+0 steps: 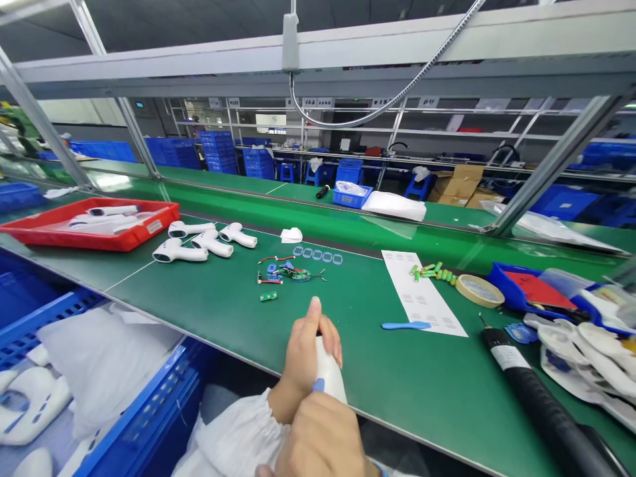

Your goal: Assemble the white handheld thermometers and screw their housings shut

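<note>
My left hand (301, 354) is wrapped round a white plastic gun-shaped device housing (330, 371), thumb up, over the front edge of the bench. A blue button shows on the housing's side. My right hand (322, 437) is closed over the near end of the same housing, hiding that part. Beyond the hands lie green circuit boards with wires (295, 273), a small green board (268, 296), red wire leads (271, 282) and a row of blue ring-shaped pieces (318, 255). Several similar white gun-shaped units (179, 252) lie to the left.
A red tray (149, 232) holds white parts at left; a blue crate (139, 404) with bagged housings stands below. On the right are a paper sheet (422, 298), green batteries (432, 271), blue tool (405, 325), tape roll (479, 291), black electric screwdriver (527, 384) and white shells (586, 358).
</note>
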`<action>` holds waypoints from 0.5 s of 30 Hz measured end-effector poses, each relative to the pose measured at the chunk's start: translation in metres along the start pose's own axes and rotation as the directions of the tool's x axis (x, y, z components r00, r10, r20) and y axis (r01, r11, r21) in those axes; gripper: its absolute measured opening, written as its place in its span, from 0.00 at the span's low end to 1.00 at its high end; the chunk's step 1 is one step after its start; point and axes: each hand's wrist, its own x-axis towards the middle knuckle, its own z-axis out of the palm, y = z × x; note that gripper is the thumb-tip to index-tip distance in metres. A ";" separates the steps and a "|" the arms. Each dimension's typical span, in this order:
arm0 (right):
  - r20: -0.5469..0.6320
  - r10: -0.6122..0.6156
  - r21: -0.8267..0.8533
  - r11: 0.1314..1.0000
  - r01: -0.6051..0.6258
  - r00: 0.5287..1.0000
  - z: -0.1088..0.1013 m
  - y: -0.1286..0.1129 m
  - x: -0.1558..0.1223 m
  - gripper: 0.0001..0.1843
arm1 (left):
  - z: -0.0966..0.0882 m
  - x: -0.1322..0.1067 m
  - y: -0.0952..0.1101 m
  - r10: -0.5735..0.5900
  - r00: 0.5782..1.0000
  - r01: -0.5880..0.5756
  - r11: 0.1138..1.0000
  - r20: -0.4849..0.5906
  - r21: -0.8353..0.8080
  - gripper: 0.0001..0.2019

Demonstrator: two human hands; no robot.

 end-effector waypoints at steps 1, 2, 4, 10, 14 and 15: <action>-0.041 -0.004 -0.006 1.000 0.003 0.999 -0.001 0.001 0.002 0.21 | -0.001 0.002 0.001 -0.014 1.000 0.014 0.998 0.006 0.060 0.33; -0.075 0.019 0.008 1.000 -0.019 0.997 -0.004 0.002 0.005 0.19 | -0.002 0.004 0.002 -0.026 0.999 0.023 0.993 0.022 0.115 0.33; -0.129 0.155 0.137 0.981 -0.137 0.980 -0.014 0.004 0.008 0.14 | -0.004 0.010 0.005 -0.056 0.995 0.033 0.964 0.083 0.265 0.32; -0.204 0.627 0.428 0.748 -0.508 0.751 -0.083 0.010 -0.001 0.07 | -0.007 0.044 0.019 -0.053 0.968 -0.138 0.704 0.245 0.697 0.29; -0.130 0.743 0.068 0.668 -0.741 0.657 -0.162 0.016 -0.020 0.08 | -0.007 0.081 0.012 -0.089 0.945 -0.236 0.485 0.316 0.842 0.27; -0.145 0.745 -0.085 0.646 -0.759 0.651 -0.184 0.020 -0.026 0.08 | -0.007 0.089 0.009 -0.113 0.937 -0.252 0.440 0.331 0.862 0.26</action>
